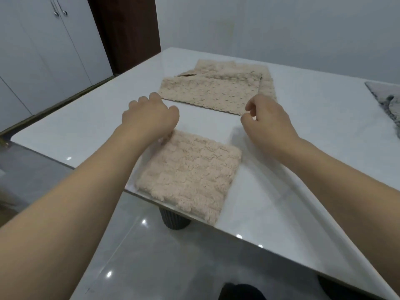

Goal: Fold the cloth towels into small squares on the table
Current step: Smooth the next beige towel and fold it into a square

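A plain room with pale walls, white cupboard doors (49, 46) at the left and a dark wooden door (127, 31) behind; in the middle a glossy white table (270, 224) on a ribbed dark leg (174, 219), over a shiny grey tiled floor.

Nearest the person, at the table's front edge, lies a folded beige towel (190, 176), fluffy and already a small square; I judge it parked there to keep it clear of the working space. Further back a second beige towel (214, 89) lies flat, partly doubled over itself, its near edge running between the two hands, with bare table between the two towels.

The left hand (149, 118) hovers over that towel's near left corner, fingers curled downward and, as far as can be seen, holding nothing; whether the fingertips touch the cloth I cannot tell. The right hand (266, 118) is at the near right corner, thumb and forefinger close together at the hem, seemingly pinching it; a hand on each corner suits lifting the edge evenly for the next fold.

A grey patterned cloth (387, 102) shows at the far right edge.

No brand, label or writing is legible anywhere.
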`<state>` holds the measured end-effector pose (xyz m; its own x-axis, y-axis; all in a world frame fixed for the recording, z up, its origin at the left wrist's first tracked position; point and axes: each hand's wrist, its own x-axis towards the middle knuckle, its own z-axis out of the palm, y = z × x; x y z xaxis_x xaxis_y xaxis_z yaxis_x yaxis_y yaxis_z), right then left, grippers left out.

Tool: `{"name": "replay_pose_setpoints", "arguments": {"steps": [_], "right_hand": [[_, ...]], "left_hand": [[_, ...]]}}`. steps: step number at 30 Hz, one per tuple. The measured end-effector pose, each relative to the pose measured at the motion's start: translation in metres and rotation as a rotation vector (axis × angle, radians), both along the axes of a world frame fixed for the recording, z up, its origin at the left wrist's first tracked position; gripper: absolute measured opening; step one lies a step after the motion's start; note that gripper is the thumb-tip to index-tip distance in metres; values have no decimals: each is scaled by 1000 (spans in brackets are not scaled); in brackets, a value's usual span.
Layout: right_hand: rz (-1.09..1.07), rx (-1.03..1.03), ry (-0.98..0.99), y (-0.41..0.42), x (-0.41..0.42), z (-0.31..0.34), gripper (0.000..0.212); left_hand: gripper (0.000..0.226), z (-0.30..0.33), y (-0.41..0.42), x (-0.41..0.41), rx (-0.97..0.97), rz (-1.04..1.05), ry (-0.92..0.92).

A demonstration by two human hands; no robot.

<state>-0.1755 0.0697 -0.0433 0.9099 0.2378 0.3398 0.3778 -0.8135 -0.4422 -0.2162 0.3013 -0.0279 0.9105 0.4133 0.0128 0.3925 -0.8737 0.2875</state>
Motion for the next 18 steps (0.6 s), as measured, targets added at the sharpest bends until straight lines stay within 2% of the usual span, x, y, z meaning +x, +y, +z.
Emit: {"name": "replay_pose_setpoints", "arguments": {"steps": [3, 5, 10, 13, 16, 18], "right_hand": [[70, -18, 60, 14, 37, 9, 28], [124, -46, 89, 26, 63, 11, 30], [228, -168, 68, 59, 128, 12, 35], [245, -229, 45, 81, 169, 13, 38], [276, -291, 24, 104, 206, 15, 40], [299, -333, 8, 118, 228, 14, 40]], "left_hand": [[60, -9, 14, 43, -57, 57, 94], [68, -14, 24, 67, 15, 51, 160], [71, -13, 41, 118, -32, 114, 181], [65, -23, 38, 144, -98, 188, 46], [51, -45, 37, 150, 122, 94, -145], [41, -52, 41, 152, 156, 31, -239]]}}
